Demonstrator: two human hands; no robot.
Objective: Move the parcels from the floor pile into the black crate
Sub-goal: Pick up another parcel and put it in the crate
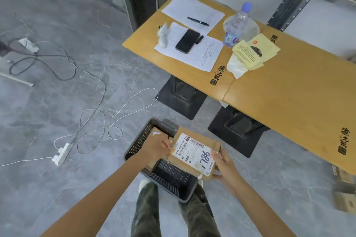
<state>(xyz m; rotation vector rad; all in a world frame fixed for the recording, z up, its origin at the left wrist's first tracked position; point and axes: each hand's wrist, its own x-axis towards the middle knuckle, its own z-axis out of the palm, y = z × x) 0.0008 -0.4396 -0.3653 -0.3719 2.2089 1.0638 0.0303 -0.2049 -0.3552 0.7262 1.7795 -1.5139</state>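
Cardboard parcel [194,152] is held label-up, partly over the right side of the black crate [137,145], probably so it can be lowered in flat. Opposite edges are grasped: left hand [160,146] pinches the left edge, right hand [223,165] clamps the right corner. Another box [157,131] is seen inside, at the far end.

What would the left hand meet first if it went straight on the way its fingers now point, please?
The cardboard parcel; the left hand grips its edge over the black crate, so nothing seems to lie between.
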